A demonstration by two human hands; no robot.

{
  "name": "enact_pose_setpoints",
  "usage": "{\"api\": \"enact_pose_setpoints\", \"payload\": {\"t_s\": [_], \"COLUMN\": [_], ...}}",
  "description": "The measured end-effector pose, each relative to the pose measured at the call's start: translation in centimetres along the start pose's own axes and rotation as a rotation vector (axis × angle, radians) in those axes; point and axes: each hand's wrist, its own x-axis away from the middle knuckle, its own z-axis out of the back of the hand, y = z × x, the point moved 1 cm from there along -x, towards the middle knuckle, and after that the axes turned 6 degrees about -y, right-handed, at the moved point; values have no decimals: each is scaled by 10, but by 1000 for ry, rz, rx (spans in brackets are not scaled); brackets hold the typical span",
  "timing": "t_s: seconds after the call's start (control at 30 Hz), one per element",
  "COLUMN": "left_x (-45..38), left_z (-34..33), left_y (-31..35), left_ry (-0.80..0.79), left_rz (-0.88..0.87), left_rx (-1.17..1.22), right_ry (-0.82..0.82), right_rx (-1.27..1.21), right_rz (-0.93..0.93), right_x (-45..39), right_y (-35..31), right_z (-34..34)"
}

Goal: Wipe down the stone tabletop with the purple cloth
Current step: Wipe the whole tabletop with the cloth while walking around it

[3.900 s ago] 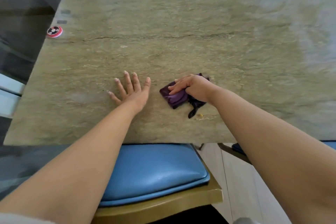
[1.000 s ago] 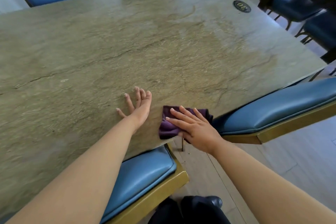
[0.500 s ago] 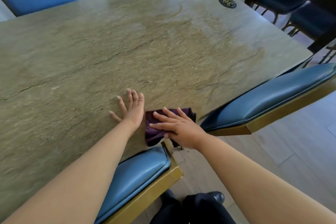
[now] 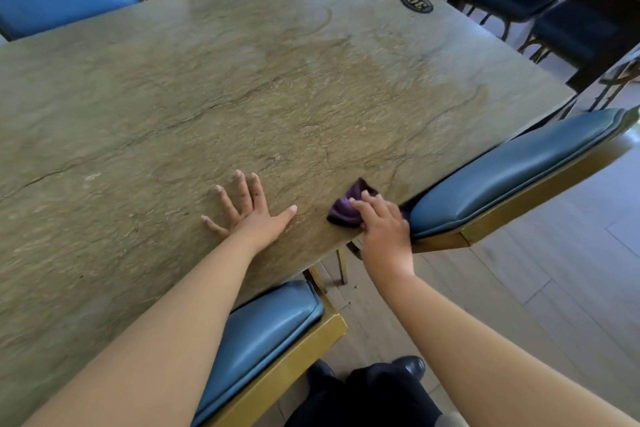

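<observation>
Since half a second ago the right hand (image 4: 382, 225) has been sliding the purple cloth (image 4: 346, 210) away from the left hand (image 4: 251, 210), toward the tabletop's corner, so the two are now lying clearly apart. The left hand is resting flat on the stone tabletop (image 4: 242, 80), fingers spread wide. The right hand is pressing palm-down on the one cloth, fingers laid over it; the cloth is bunched and dark violet, peeking out ahead of the fingertips. Two blue-cushioned chairs are sitting beyond the hands, one below the left forearm (image 4: 263, 333), one right of the right hand (image 4: 512, 170). One round black badge (image 4: 416, 3) is lying far ahead.
</observation>
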Motion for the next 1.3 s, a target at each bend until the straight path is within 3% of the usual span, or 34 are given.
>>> {"api": "enact_pose_setpoints", "payload": {"t_s": [0.17,0.2,0.27,0.33,0.37,0.43,0.5,0.73,0.93,1.13,1.2,1.3], "left_x": [2,2,4,6,6,5,4,-1,-2,2,0,-2], "left_z": [2,3,4,5,5,5,5,4,1,6,11,25], "left_y": [1,1,2,1,1,1,0,0,-2,-8,-11,-7], "left_ry": [-33,-44,-54,-61,-64,-66,-66,-31,16,-13,-37,-46], "left_rz": [11,14,11,5,2,-4,-5,2,2,-22,-22,-14], "left_rx": [0,0,3,6,11,13,13,78,146,167,162,217], "right_ry": [-185,-162,31,233,258,118,-39,-237,-375,-547,-652,-672], "right_rx": [-200,-205,-180,-136,-97,-3,77,-125,-328,-196,-161,-517], "right_rz": [188,200,151,-3,-109,-281,-291,231,378,370,227,-46], "right_x": [17,9,-19,-51,-65,-85,-91,-53,1,29,30,28], "right_y": [-28,-33,-33,-21,-11,9,17,-16,-15,-14,-15,-20], "right_z": [18,25,39,47,47,38,24,1,-3,23,31,57]}}
